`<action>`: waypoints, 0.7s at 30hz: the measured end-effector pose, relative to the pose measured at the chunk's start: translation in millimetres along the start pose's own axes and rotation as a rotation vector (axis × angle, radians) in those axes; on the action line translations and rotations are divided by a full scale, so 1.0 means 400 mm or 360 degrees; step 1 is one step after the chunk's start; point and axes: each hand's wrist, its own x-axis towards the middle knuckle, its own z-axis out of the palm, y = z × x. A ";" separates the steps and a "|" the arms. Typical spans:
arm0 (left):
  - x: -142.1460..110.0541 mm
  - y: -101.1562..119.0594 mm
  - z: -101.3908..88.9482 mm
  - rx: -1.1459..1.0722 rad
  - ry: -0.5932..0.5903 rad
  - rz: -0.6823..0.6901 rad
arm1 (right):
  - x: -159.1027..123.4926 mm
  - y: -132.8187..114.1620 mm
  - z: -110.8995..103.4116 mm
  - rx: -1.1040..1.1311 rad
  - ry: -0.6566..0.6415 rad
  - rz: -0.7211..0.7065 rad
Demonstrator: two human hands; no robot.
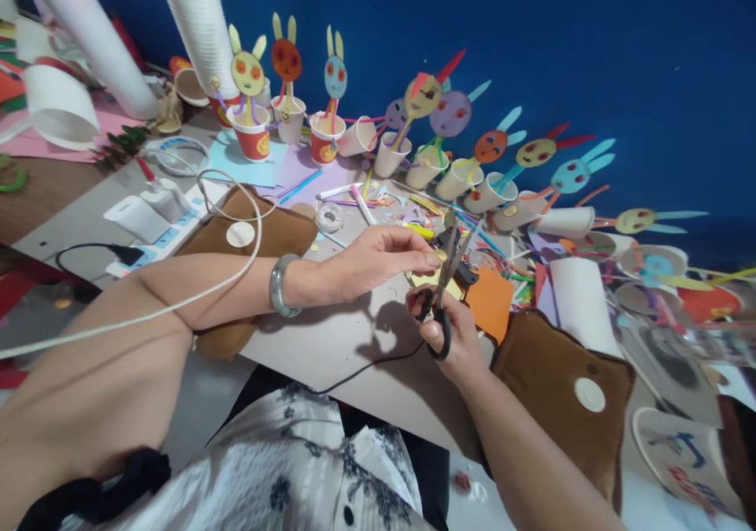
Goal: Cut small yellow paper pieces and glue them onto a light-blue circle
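Observation:
My right hand (454,330) grips a pair of scissors (450,271), thumb and fingers through the black handles. The blades point up and away from me and stand apart. Just left of the blades, my left hand (378,263) pinches a small yellow piece of paper (440,255) between thumb and fingertips. The piece is close to the blades; whether they touch it I cannot tell. Under and beyond the hands lie an orange paper sheet (490,302) and many small paper scraps (383,196).
Paper cups with rabbit-faced figures (248,74) line the blue wall. A tall cup stack (198,35) stands back left. A power strip (147,239) with a white cable (236,275) lies left. Brown cushions (558,397) flank the work area. A white marker (363,204) lies beyond my left hand.

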 end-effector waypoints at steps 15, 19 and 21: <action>-0.006 -0.007 0.006 -0.0042 -0.0071 -0.0093 | -0.003 -0.005 0.019 0.0051 0.0012 0.0072; -0.006 -0.013 0.006 0.0019 -0.0030 -0.0050 | -0.003 -0.002 0.021 0.0023 0.0024 0.0068; -0.006 -0.015 0.006 0.0046 -0.0013 -0.0042 | -0.001 -0.001 0.021 -0.0001 0.0036 0.0060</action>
